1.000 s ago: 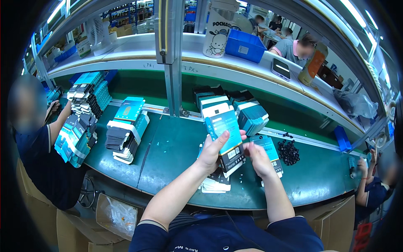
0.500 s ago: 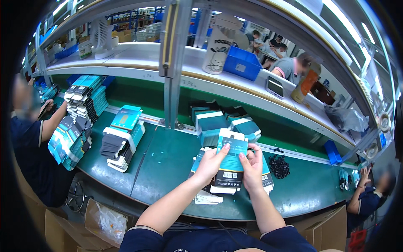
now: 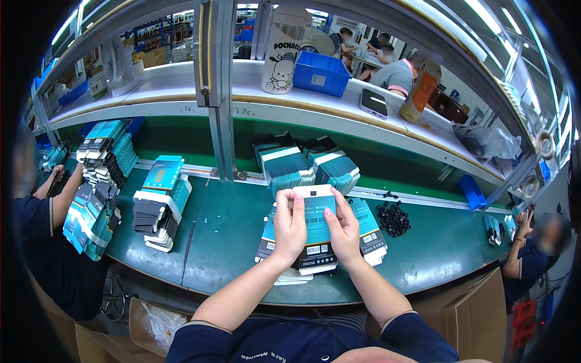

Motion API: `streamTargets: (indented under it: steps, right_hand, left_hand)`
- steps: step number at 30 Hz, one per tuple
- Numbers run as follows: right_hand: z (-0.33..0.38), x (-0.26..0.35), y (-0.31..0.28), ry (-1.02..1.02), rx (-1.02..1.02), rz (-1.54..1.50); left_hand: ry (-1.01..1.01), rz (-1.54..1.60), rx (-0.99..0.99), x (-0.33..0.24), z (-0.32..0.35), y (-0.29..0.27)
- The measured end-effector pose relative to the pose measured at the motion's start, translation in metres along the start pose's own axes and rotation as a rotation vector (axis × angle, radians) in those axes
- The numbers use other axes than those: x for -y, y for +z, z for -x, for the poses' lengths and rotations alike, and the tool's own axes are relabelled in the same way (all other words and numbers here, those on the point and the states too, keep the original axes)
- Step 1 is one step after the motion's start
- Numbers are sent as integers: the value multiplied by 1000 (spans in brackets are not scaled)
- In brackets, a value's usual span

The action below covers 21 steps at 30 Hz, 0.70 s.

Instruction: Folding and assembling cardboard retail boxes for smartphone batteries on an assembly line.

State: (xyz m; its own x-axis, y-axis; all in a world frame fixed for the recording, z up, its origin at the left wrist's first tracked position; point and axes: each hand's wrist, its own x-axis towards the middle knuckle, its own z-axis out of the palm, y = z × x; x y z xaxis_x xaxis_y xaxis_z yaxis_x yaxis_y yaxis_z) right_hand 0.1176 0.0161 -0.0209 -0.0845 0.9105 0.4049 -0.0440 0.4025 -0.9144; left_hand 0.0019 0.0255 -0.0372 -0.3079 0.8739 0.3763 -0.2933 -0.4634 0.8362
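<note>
Two hands up front here, both on the same teal and black retail box: the left hand has its grip wrapped round the box's left edge, and the right hand pinches the right edge with fingers curled over the front. The box sits tilted up over a small pile of matching flat packs lying on the green worktop, just near the front edge. A little to the right is a heap of small black parts. Off to the left there's a banded bundle of packs, and further left a co-worker's arm by taller stacks. Behind the box, more fanned stacks lean by the metal post. Up on the shelf: a blue bin, a cartoon-dog cup and a phone.
</note>
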Motion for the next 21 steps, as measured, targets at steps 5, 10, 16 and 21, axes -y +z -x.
streamTargets:
  steps: [5, 10, 16, 21]
  right_hand:
    - [2, -3, -2, -183, -187, -28]
    - [-9, -5, -4, -63, -185, -40]
    - [-8, -14, -1, 85, -190, -214]
    - [-4, -4, 1, 54, -187, -223]
  left_hand:
    - [31, -29, 164, -1, 6, -4]
    - [-92, 150, 201, -5, 5, 0]
    - [-54, 92, 157, -4, 3, -5]
    - [37, 17, 160, -5, 2, -8]
